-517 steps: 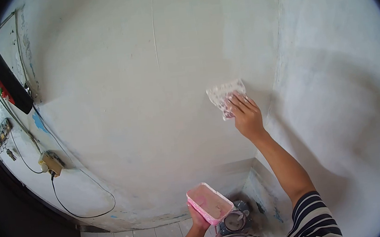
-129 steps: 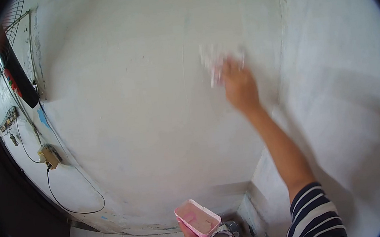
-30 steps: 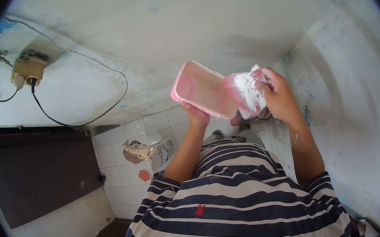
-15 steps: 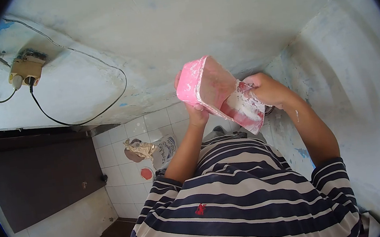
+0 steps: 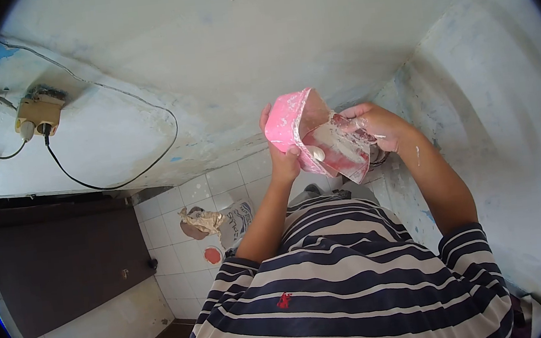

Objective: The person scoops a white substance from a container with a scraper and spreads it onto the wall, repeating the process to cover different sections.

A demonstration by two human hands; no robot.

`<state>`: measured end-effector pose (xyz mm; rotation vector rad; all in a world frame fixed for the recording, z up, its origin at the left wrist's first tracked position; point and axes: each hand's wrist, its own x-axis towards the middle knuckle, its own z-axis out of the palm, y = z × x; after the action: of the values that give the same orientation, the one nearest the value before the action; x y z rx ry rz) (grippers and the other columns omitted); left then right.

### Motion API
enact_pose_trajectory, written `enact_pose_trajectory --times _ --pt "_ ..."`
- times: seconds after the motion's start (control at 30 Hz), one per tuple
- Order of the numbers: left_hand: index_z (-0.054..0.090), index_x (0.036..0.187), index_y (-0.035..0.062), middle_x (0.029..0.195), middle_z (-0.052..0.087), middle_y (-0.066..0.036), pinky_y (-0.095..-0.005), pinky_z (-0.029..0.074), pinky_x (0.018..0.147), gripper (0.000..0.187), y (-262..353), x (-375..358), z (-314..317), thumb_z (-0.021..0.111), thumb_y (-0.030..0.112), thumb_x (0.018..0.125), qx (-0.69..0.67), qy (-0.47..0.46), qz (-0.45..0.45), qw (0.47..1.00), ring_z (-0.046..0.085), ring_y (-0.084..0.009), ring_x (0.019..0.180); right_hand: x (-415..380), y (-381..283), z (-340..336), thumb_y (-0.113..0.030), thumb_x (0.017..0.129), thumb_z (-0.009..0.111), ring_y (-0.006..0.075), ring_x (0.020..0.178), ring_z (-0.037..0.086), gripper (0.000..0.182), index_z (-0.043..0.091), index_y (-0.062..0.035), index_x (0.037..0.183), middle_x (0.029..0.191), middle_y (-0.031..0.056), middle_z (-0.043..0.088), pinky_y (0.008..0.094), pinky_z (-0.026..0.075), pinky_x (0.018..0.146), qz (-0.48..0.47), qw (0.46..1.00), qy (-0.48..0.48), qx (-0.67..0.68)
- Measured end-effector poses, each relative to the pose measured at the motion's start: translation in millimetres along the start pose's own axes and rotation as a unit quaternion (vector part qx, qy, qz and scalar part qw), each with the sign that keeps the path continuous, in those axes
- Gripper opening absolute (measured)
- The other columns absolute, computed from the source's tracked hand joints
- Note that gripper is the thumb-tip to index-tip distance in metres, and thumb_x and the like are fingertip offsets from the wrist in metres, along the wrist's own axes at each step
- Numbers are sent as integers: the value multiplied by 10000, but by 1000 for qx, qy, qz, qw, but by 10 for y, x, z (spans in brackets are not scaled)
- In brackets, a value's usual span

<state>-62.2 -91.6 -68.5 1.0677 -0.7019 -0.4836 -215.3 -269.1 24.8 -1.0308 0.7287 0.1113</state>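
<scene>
the head view showed the left hand (image 5: 283, 161) closed around the edge of a pink tub (image 5: 292, 124), tilted in front of the white wall (image 5: 237, 40). the right hand (image 5: 378, 124) gripped a scraper (image 5: 341, 148) pushed into the tub, smeared with white paste. below, a paper bag (image 5: 200, 219) lay on the tiled floor (image 5: 173, 245)

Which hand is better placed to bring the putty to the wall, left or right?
Probably the right hand: it holds the scraper inside the pink tub, beside the wall. The left hand grips the tub.
</scene>
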Motion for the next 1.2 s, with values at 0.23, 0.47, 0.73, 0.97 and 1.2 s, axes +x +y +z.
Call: enact_pose_trajectory --times 0.23,0.47,0.73,0.97,1.2 --pt "93 1601 17 1493 386 -184 -440 399 1125 1359 19 -79 57 799 754 703 52 -25 -2 998 496 -289 1332 56 50 -181 -2 932 626 224 981 730 307 621 63 1231 1132 158 712 378 588 938 14 994 -30 103" --pt "111 1600 8 1510 399 -191 -443 306 1188 1162 -275 -113 -42 715 665 856 -1 2 -6 1000 408 -295 1414 -52 127 -316 -21 996 578 231 1090 709 293 595 91 1267 1207 175 698 381 574 979 -65 954 -175 236" --pt "305 1578 101 1551 441 -137 -527 417 1157 889 -489 -208 223 484 722 968 -189 21 -163 968 463 -332 1411 -598 -326 -820 -29 1008 564 209 1120 681 303 606 -67 1306 1248 52 684 401 546 995 -328 863 -103 370" --pt "403 1534 150 1450 551 -108 -540 483 1086 892 -429 69 914 448 801 927 -275 -2 -142 951 562 -340 1309 -1362 -1988 -1874 -33 993 605 212 1158 659 290 616 -62 1281 1262 54 678 410 521 1018 -569 774 17 279" --pt "438 1511 167 1417 575 -98 -543 501 1059 892 -472 91 1285 471 817 902 -301 20 -161 940 580 -345 1279 -2142 -3979 -1657 -39 1012 564 206 1102 677 255 647 13 1247 1169 89 713 326 522 939 -770 505 387 -35"
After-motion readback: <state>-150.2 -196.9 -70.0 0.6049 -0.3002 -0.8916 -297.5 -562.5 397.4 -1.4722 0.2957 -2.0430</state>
